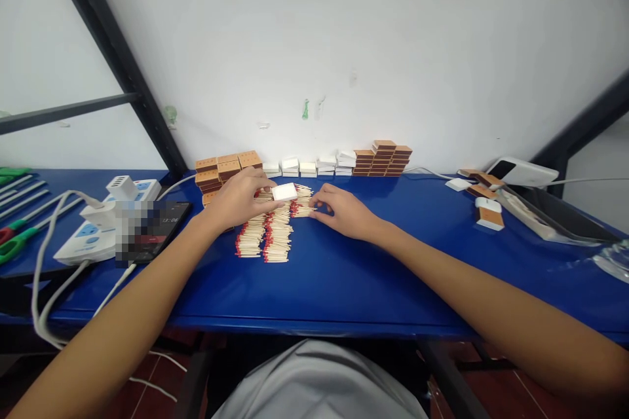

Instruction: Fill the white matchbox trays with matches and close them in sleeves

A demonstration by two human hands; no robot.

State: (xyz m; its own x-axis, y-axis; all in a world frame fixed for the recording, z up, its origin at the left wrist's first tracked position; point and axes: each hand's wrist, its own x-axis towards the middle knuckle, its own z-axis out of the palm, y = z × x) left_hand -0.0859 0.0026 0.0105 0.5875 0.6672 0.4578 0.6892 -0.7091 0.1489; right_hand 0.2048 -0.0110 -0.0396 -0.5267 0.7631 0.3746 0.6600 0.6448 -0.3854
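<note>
My left hand [238,200] holds a small white matchbox tray [284,192] just above a spread of red-tipped matches [268,232] lying in rows on the blue table [344,275]. My right hand [344,211] rests on the table to the right of the tray, its fingers pinched at the matches by the pile's right edge. Behind the hands, brown matchbox sleeves [223,169] are stacked at the left, white trays [309,167] line the wall, and another brown stack [383,157] stands at the right.
A white power strip [98,222] with cables and a black phone [157,226] lie at the left, with green-handled tools [14,239] beyond. At the right are loose matchboxes [489,213], a white device [521,172] and a clear plastic tray [555,216]. A black metal frame crosses behind.
</note>
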